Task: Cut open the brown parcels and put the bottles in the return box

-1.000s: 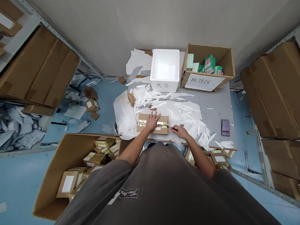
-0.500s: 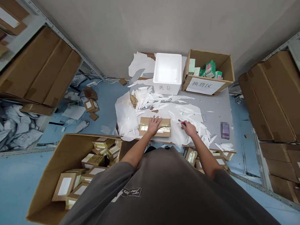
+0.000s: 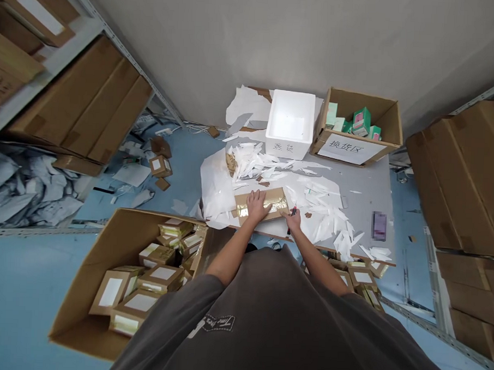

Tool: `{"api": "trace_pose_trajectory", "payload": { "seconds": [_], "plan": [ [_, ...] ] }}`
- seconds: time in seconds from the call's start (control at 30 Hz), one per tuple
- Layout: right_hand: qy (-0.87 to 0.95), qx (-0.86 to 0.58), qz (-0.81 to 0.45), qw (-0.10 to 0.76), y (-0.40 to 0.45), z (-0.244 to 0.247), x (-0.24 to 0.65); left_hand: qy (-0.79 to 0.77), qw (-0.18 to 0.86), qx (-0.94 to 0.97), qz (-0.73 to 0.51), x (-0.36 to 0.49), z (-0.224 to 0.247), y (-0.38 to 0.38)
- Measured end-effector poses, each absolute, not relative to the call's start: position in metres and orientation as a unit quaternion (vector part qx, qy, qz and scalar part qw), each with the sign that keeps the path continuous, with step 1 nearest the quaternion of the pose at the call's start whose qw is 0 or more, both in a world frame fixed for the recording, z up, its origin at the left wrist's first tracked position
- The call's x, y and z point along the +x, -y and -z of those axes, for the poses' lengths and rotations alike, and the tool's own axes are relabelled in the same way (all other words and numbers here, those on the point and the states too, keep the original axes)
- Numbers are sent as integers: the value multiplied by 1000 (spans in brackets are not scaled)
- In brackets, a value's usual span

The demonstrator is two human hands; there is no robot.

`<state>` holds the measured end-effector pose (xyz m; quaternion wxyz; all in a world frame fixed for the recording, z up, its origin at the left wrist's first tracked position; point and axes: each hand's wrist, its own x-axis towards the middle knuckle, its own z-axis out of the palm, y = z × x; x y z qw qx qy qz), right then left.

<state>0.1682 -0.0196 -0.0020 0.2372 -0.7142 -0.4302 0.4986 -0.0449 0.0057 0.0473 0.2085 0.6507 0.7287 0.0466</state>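
A flat brown cardboard box (image 3: pixel 277 200) with shiny tape along it lies at the front edge of the table, slightly tilted. My left hand (image 3: pixel 257 206) rests on its top with fingers stretched out. At the box's right end, my right hand (image 3: pixel 292 218) is closed around a red and black utility knife (image 3: pixel 294 210), its fingers touching or very near the box's corner. White paper scraps (image 3: pixel 328 210) lie to the right of the box and behind it. A white plastic sheet (image 3: pixel 217 186) lies at its left.
At the back of the table (image 3: pixel 363 193) stand a white foam box (image 3: pixel 289 146) and a carton (image 3: pixel 357 151) holding green boxes. A large open carton (image 3: pixel 83 265) of taped parcels is at front left. Shelves with cartons (image 3: pixel 83 96) flank both sides. A phone-like item (image 3: pixel 378 226) lies at right.
My right hand has come left with the knife to the box's right end. The box has turned a little, its right end now farther back. The whole view has shifted.
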Motion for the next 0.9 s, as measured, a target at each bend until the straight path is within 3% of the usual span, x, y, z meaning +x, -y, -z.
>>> {"api": "trace_pose_trajectory", "payload": {
  "seconds": [0.1, 0.27, 0.43, 0.67, 0.8, 0.9],
  "plan": [
    [442, -760, -410, 242, -36, -4, 160, -719, 253, 647, -17, -74, -55, 7],
    [406, -789, -401, 227, -106, -22, 149, -692, 345, 631, -60, -89, -44, 53],
    [431, -754, -424, 257, -68, -22, 167, -734, 465, 486, -95, -72, -26, 87],
    [439, -752, -454, 190, 58, 5, 200, -754, 432, 495, -21, -38, -28, 96],
    [515, -731, -417, 166, 36, 0, 199, -752, 414, 511, 29, -32, -38, 107],
    [589, -669, -436, 126, -1, -7, 198, -734, 307, 605, 32, -37, -51, 95]
  ]
}}
